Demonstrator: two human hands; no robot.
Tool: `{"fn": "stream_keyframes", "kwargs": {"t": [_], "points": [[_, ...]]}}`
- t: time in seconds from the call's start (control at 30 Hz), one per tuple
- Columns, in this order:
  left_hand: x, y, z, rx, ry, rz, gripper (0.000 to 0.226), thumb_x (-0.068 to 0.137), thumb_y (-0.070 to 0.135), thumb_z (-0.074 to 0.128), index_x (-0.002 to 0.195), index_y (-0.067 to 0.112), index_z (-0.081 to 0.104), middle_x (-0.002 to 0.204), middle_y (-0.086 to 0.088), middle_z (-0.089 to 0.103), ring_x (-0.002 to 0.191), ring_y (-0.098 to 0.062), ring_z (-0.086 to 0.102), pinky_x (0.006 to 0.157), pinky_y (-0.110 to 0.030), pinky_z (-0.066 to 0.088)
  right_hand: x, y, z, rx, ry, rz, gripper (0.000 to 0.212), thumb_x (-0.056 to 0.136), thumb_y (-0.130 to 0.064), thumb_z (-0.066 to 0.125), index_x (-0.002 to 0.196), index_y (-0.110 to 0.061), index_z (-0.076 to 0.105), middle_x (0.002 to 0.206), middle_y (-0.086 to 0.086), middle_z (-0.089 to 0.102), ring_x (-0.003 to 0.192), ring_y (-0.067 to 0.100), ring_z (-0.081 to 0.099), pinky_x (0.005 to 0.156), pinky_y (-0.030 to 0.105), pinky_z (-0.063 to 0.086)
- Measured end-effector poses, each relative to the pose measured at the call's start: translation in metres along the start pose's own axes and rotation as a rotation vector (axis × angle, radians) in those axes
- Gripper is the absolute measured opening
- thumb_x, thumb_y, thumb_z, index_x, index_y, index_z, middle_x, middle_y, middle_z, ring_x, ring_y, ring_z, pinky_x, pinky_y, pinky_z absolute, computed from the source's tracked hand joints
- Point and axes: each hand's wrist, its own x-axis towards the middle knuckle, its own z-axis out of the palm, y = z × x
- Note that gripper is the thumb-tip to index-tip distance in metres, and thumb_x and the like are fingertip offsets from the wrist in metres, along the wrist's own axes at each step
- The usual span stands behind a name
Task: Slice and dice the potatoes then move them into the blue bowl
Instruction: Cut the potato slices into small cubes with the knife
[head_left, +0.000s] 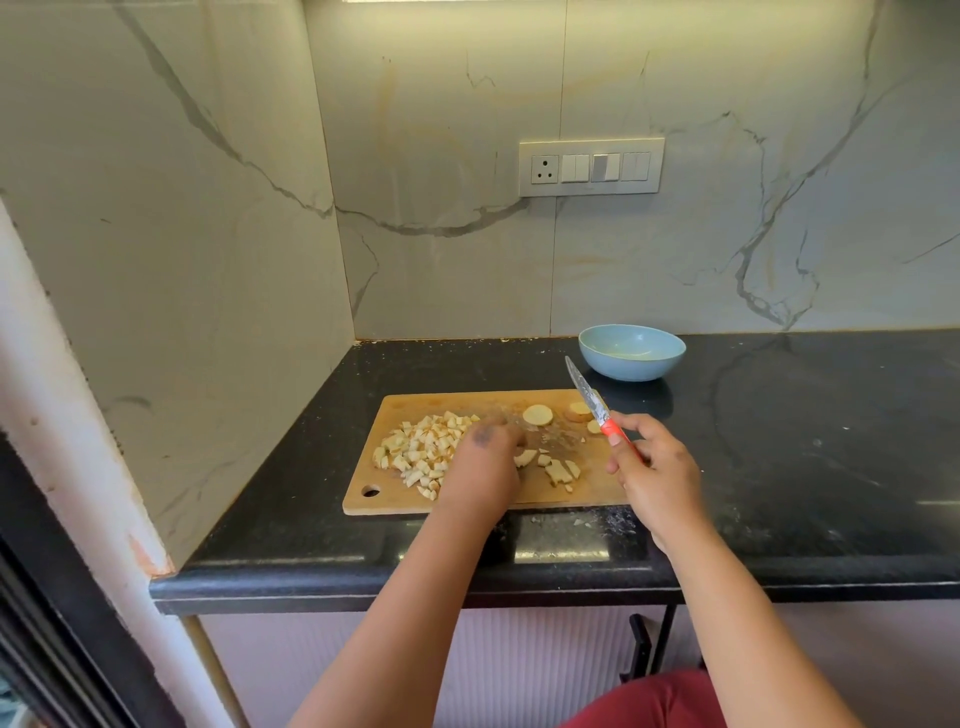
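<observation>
- Right hand (652, 462) is wrapped around the red handle of the knife (597, 408), blade lifted clear of the cutting board (467, 402) and angled up and away, tip aimed back toward the wall.
- Left hand (483, 457) is down on the board, palm-down, knuckles toward the camera; its fingertips are tucked out of sight, so I can't tell whether it's gripping a piece or just pressing on the wood.
- The key relation: the big heap of diced potato (423, 449) lies just to the outer side of the left hand, touching it, while a few half-cut chunks (558, 470) sit between the two hands.
- Beyond the hands, three round slices (537, 414) wait uncut near the board's far edge, right under the raised blade, so the right hand is the nearer one.
- Judging by that, dicing isn't finished; those rounds look like the next job.
- Further out, past the right hand, the blue bowl (632, 352) stands on the dark surface (805, 441), apparently empty, just off the board's far corner.
- On the wall behind, a switch panel (591, 167).
</observation>
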Motion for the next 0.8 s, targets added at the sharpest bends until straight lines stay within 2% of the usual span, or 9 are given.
{"fn": "stream_keyframes", "kwargs": {"t": [0.13, 0.27, 0.33, 0.47, 0.6, 0.8], "points": [[0.009, 0.005, 0.004, -0.025, -0.049, 0.081, 0.040, 0.092, -0.003, 0.049, 0.127, 0.012, 0.060, 0.134, -0.006, 0.054, 0.127, -0.023, 0.047, 0.109, -0.034, 0.039, 0.000, 0.003, 0.001, -0.002, -0.003, 0.007, 0.017, 0.097, -0.030, 0.054, 0.111, -0.036, 0.063, 0.065, -0.004, 0.064, 0.061, 0.008, 0.054, 0.059, 0.027, 0.041], [0.004, 0.020, 0.017, -0.044, -0.149, 0.288, 0.032, 0.099, 0.022, 0.051, 0.128, 0.013, 0.063, 0.134, -0.006, 0.059, 0.127, -0.020, 0.047, 0.111, -0.033, 0.035, 0.001, 0.003, 0.001, 0.012, 0.003, 0.002, 0.015, 0.097, -0.032, 0.055, 0.107, -0.038, 0.064, 0.063, -0.003, 0.063, 0.057, 0.007, 0.053, 0.057, 0.026, 0.042], [0.004, 0.021, 0.026, -0.013, -0.216, 0.297, 0.030, 0.100, 0.028, 0.052, 0.121, 0.013, 0.068, 0.126, -0.006, 0.064, 0.121, -0.022, 0.052, 0.107, -0.036, 0.040, 0.001, 0.002, 0.001, 0.016, 0.003, 0.001, 0.015, 0.096, -0.032, 0.055, 0.106, -0.038, 0.064, 0.063, -0.003, 0.063, 0.055, 0.005, 0.052, 0.056, 0.026, 0.041], [0.012, 0.018, 0.028, 0.077, -0.237, 0.237, 0.023, 0.100, 0.025, 0.047, 0.099, 0.011, 0.066, 0.096, -0.006, 0.066, 0.095, -0.024, 0.058, 0.088, -0.042, 0.050, 0.001, -0.001, 0.001, 0.036, 0.006, 0.015, 0.016, 0.096, -0.030, 0.055, 0.106, -0.039, 0.064, 0.063, -0.002, 0.062, 0.054, 0.005, 0.050, 0.055, 0.025, 0.039], [0.020, 0.014, 0.021, 0.186, -0.205, 0.237, 0.021, 0.100, 0.022, 0.044, 0.095, 0.010, 0.060, 0.101, -0.006, 0.063, 0.098, -0.024, 0.057, 0.086, -0.039, 0.050, -0.001, -0.001, 0.000, 0.014, -0.001, 0.011, 0.017, 0.097, -0.029, 0.054, 0.106, -0.042, 0.062, 0.065, -0.002, 0.064, 0.053, 0.003, 0.050, 0.052, 0.022, 0.039], [0.028, 0.004, 0.014, 0.383, -0.135, 0.186, 0.021, 0.100, 0.018, 0.042, 0.112, 0.013, 0.059, 0.109, -0.006, 0.063, 0.101, -0.024, 0.057, 0.083, -0.036, 0.051, 0.000, -0.002, 0.001, -0.015, -0.001, 0.017, 0.016, 0.097, -0.031, 0.054, 0.107, -0.040, 0.061, 0.067, -0.002, 0.065, 0.056, 0.003, 0.053, 0.053, 0.021, 0.039]]}}
